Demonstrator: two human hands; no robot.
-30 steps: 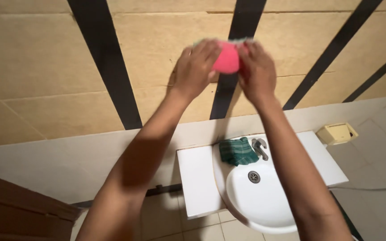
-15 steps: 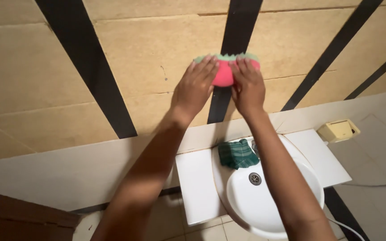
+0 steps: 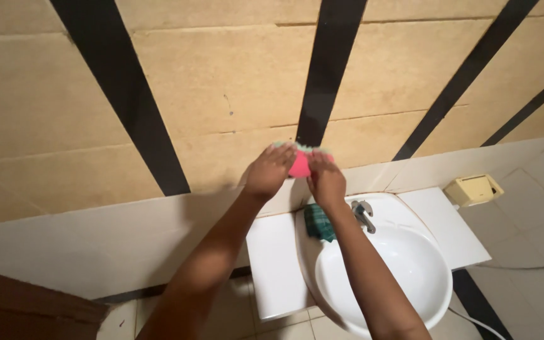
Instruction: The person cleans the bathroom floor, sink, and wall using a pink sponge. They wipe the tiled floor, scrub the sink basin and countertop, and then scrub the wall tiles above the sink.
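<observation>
Both my hands press a pink sponge [image 3: 300, 165] with a green edge against the tan wall tiles, just beside a black stripe [image 3: 328, 69]. My left hand [image 3: 269, 171] grips its left side and my right hand [image 3: 326, 181] grips its right side. The sponge sits low on the wall, right above the white ledge [image 3: 96, 233]. Most of the sponge is hidden by my fingers.
A white washbasin [image 3: 385, 277] with a metal tap [image 3: 362, 214] stands below my hands. A dark green checked cloth [image 3: 318, 221] lies on its rim by the tap. A small beige box [image 3: 473, 189] sits on the ledge at right. A brown surface [image 3: 20, 308] fills the lower left corner.
Both hands have slid the sponge down the wall, from higher on the tiles to just above the ledge. The view has shifted so the basin sits further right.
</observation>
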